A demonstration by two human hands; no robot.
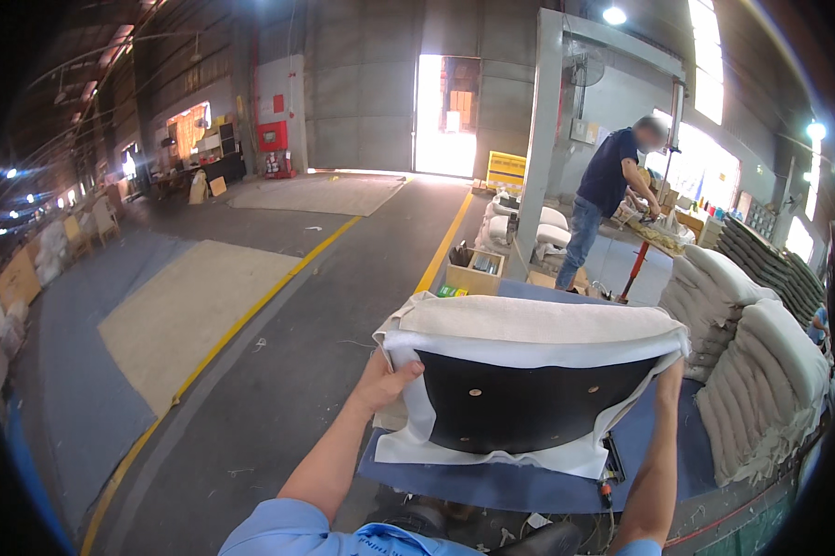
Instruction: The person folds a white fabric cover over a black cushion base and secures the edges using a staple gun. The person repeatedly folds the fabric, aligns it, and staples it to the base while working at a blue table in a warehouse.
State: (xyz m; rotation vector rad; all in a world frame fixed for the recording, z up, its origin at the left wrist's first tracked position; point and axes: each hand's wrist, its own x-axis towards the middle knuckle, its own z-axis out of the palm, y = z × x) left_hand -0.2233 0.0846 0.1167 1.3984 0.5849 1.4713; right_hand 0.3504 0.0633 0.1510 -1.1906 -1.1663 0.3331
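Holding the seat cushion [529,371] up off the blue-covered worktable [492,486], you had it tilted so its black underside panel [519,403] faced you and its cream upholstered face pointed away. White fabric lining [492,454] draped loose around the panel's edges. The cushion's long axis ran left to right, straight across in front of you, between your two hands and above the near part of the table.

Your left hand [385,380] was closed on the cushion's left edge, thumb hooked over onto the lining. Your right hand [670,380] gripped the right edge, fingers wrapped behind where you could not see them. Both hands sat at about the same height and equally close to the piece, one at each end of that long axis, so neither arm was nearer.

To the right, a stack of finished cream cushions [760,371] leaned just beside the table. Farther off on the right, another person in a dark shirt [607,185] stood at a separate bench. A yellow floor line [251,315] ran along the concrete on your left.
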